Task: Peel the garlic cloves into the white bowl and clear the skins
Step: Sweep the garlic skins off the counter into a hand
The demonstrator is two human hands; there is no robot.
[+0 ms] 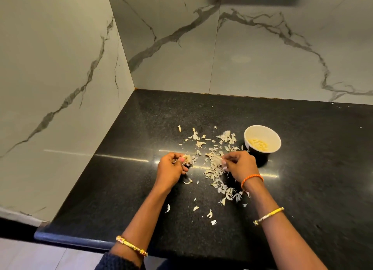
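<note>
On the black counter (129, 189), my left hand (171, 168) curls around a clump of garlic skins (187, 159), held between thumb and fingers. My right hand (238, 163) pinches a pale piece of skin (219, 159) at the edge of the main pile of skins (214, 168). The white bowl (270, 129) stands just beyond my right hand, with several peeled yellow cloves (259, 143) inside. More skins (230, 194) lie scattered under my right wrist and toward the counter's front.
Marble walls close off the counter on the left (60, 88) and at the back (242, 57). Loose skin flakes (195, 136) spread behind my hands. The counter's rounded front edge (66, 239) runs at the lower left.
</note>
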